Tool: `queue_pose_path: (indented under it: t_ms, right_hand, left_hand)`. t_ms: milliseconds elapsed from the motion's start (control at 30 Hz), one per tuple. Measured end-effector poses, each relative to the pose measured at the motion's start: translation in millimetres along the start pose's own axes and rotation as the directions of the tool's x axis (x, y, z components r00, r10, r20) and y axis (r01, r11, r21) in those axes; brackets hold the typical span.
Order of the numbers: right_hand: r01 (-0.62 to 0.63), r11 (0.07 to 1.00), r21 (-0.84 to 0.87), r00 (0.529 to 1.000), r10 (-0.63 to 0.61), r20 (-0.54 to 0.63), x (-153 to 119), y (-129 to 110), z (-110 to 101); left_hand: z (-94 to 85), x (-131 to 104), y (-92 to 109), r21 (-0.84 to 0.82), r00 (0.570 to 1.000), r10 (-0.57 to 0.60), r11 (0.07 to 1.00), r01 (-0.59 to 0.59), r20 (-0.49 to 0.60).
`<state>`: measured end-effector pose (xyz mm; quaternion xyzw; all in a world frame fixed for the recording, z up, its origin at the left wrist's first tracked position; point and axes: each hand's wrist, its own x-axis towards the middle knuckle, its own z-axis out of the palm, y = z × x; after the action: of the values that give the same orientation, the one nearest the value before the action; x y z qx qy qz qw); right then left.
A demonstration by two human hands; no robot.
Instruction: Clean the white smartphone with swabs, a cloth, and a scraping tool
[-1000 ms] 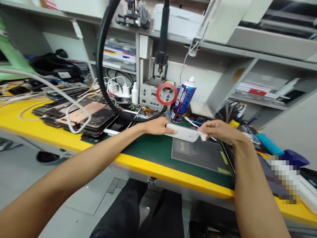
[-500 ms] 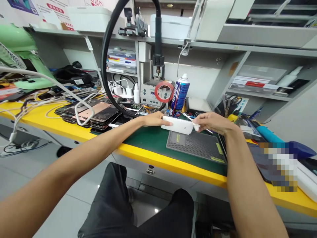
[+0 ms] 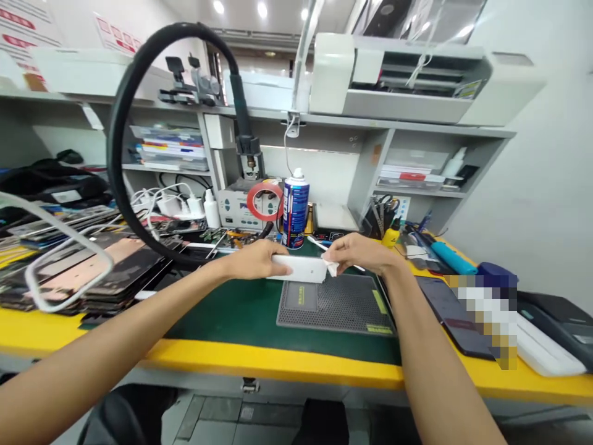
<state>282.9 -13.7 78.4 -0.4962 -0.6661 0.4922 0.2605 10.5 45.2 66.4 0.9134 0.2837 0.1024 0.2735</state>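
Observation:
My left hand [image 3: 257, 259] is closed round the left end of a white phone [image 3: 306, 269], which is held on edge with its pale flat face toward me. In my right hand [image 3: 360, 252] is a pinched, crumpled white tissue [image 3: 332, 267], touching the phone's right end. Both hands are above a grey perforated mat [image 3: 343, 303] on the green work surface [image 3: 222, 321]. Behind the right fingers lies a thin white stick [image 3: 317, 242], partly hidden. A blue spray can [image 3: 295, 210] stands upright just beyond the phone.
Stacked phone parts [image 3: 125, 266] lie at the left, beneath a looping black hose [image 3: 115, 130]. A red tape roll [image 3: 265, 201] leans by a grey control box [image 3: 231, 210]. On the right are a dark flat device [image 3: 458, 321] and a turquoise roll [image 3: 454, 257]. Shelves rise behind.
The camera view has turned right and tilted up, so the bench appears further left and lower. Both hands keep their hold, with the tissue still at the phone's right end.

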Motion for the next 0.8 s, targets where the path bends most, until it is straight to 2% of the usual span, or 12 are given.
queue_pose_path:
  t_ms: [67,167,300,467,633,700,800]
  right_hand:
    - [0.006,1.000,0.024,1.000,-0.006,0.000,1,2,0]
    - [-0.003,0.997,0.083,1.000,0.002,0.007,2,5,-1]
    - [-0.002,0.994,0.106,1.000,0.002,-0.003,2,6,-1]
    - [0.072,0.990,0.123,0.996,-0.066,-0.057,3,-3,6]
    - [0.200,0.962,0.184,0.952,-0.147,-0.269,1,-20,18]
    - [0.268,0.928,0.258,0.917,-0.164,-0.363,-2,-28,23]
    - [0.348,0.882,0.319,0.872,-0.180,-0.455,-5,-38,28]
  left_hand:
    - [1.4,7,10,0.137,0.999,0.031,0.990,-0.032,0.010]
    - [6.3,14,22,0.280,0.996,0.076,0.958,-0.062,-0.039]
    - [11.5,15,25,0.281,0.994,0.095,0.957,-0.074,-0.062]
    - [10.9,9,13,0.120,0.986,0.116,0.988,-0.102,-0.119]
    - [3.8,4,16,-0.109,0.978,0.093,0.987,-0.115,-0.187]
    - [4.2,5,23,-0.245,0.973,0.100,0.958,-0.150,-0.208]
    - [11.2,9,30,-0.466,0.968,0.111,0.860,-0.206,-0.223]
